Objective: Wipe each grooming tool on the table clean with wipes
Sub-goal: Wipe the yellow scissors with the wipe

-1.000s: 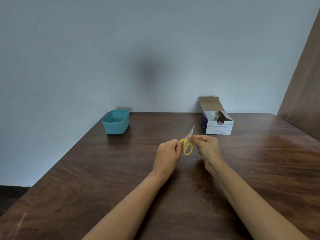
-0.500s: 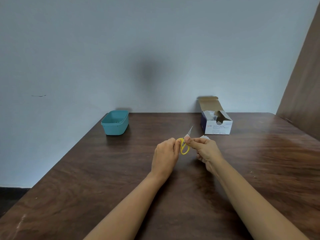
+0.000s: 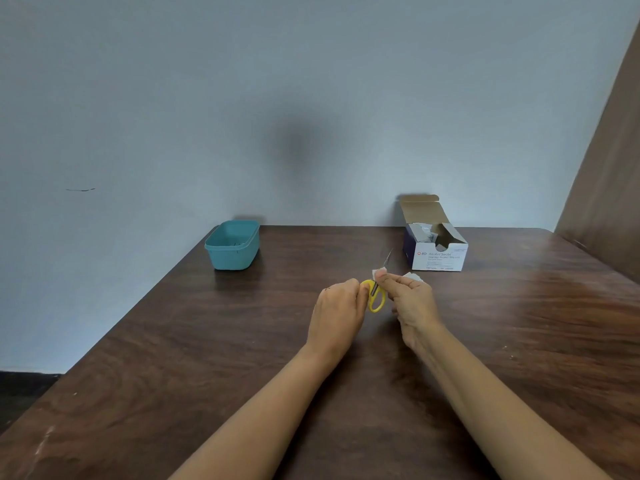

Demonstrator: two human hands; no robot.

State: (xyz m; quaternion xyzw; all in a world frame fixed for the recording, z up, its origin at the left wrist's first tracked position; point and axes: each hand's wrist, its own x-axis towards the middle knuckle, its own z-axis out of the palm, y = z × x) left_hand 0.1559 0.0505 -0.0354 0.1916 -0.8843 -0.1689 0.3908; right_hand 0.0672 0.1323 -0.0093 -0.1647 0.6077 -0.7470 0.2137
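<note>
Table (image 3: 173, 358): dark wood grain, filling the lower view; carries everything below.
Forearms: bare, reaching in from the near edge and meeting at mid-table.
Left hand (image 3: 337, 311): knuckles up, fingers curled; grips the handle end of the scissors, probably to steady the tool while the other hand wipes.
Scissors (image 3: 377, 299): small, yellow loop handles, thin metal blades; between the two hands at mid-table, tips pointing away and up toward the box. Whether lifted off the table or resting on it, hard to tell. Angled so, likely to leave the blades free for wiping.
Right hand (image 3: 412, 303): thumb and forefinger pinched together on the wipe at the base of the blades, other fingers loosely curled behind.
Wipe (image 3: 378, 271): small, white, folded over the blades just above the pivot; placed well to be drawn along the metal toward the tips.
White scrap (image 3: 414, 276): showing behind the right knuckles; more wipe or a wrapper, cannot tell.
Tub (image 3: 232, 245): teal, open, far left by the wall; something small and dark inside, too small to name.
Box (image 3: 438, 251): white and purple, labelled alcohol swabs, lid flipped up, far right; near the right hand for easy reach.
</note>
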